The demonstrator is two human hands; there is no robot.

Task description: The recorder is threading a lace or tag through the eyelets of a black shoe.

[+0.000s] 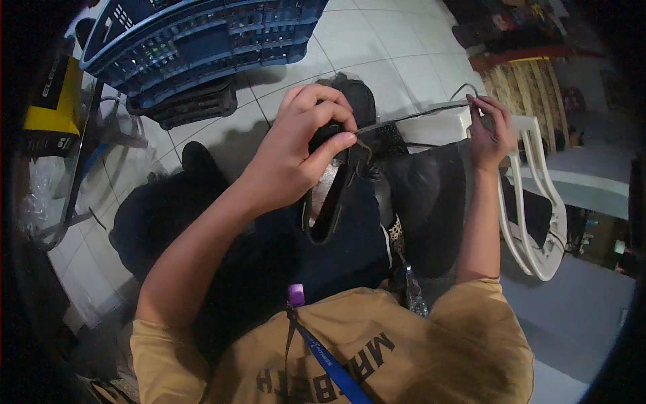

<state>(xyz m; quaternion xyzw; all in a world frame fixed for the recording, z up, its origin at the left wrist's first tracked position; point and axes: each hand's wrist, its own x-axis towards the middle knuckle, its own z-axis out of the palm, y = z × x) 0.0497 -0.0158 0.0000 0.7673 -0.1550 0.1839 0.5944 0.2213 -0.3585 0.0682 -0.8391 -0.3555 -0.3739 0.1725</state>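
My left hand (306, 145) grips the upper edge of a dark shoe (340, 209) held over my lap, thumb and fingers pinched on its rim. From that spot a thin thread or lace (410, 116) runs taut to the right. My right hand (490, 131) is raised at the right and pinches the far end of that thread between its fingers. A second dark shoe or piece of black material (431, 195) lies beside the first one, under my right forearm.
A blue plastic crate (202, 37) stands on the white tiled floor at the upper left, with a black tray (195, 104) below it. A white plastic chair (531, 202) is at the right. A glass-topped table (60, 168) is at the left edge.
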